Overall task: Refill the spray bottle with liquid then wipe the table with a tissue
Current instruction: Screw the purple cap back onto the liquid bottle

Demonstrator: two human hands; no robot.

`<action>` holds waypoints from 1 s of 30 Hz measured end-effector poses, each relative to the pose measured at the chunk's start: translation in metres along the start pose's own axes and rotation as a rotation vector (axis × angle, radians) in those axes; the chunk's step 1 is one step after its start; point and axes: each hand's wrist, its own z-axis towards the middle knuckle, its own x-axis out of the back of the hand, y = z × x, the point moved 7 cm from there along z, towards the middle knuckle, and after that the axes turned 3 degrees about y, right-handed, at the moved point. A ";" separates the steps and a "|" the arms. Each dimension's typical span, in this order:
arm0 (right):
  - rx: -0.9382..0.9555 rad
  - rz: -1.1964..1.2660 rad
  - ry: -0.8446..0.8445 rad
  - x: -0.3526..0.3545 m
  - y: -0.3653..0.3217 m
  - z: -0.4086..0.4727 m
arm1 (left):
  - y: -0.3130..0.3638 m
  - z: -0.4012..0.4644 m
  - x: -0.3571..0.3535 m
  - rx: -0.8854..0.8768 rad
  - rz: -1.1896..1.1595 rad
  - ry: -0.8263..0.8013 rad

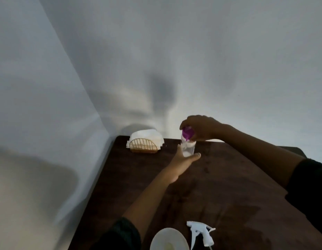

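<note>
Cap (188, 132) and bottle (188, 148) line up on one upright axis near the far edge of the bench (228, 177), and that axis is what my next move turns on. My right hand (199, 127) sits directly on top, its fingers curled round the purple cap, while my left hand (183, 156) comes in from the near side and wraps the clear body low down, thumb across the front. I judge the cap is being twisted, so the right hand must turn about that vertical line while the left holds the body still against the bench. The spray head (201, 233) lies on its side at the near edge, well apart from both hands (the left arm passes closer to it), just beside a white round rim (167, 237) that I cannot identify for sure. Tissues (147, 136) stand in a wire holder (144, 146) at the far left corner, near the bottle, to the left of my left hand.
</note>
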 end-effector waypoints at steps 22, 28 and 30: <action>-0.032 0.056 0.126 -0.025 0.051 0.093 | -0.007 0.099 0.028 0.026 -0.013 0.117; -0.046 0.052 0.165 -0.021 0.050 0.076 | -0.003 0.075 0.035 0.016 -0.023 0.106; -0.056 0.058 0.262 -0.013 0.047 0.060 | -0.005 0.057 0.040 0.004 -0.041 0.114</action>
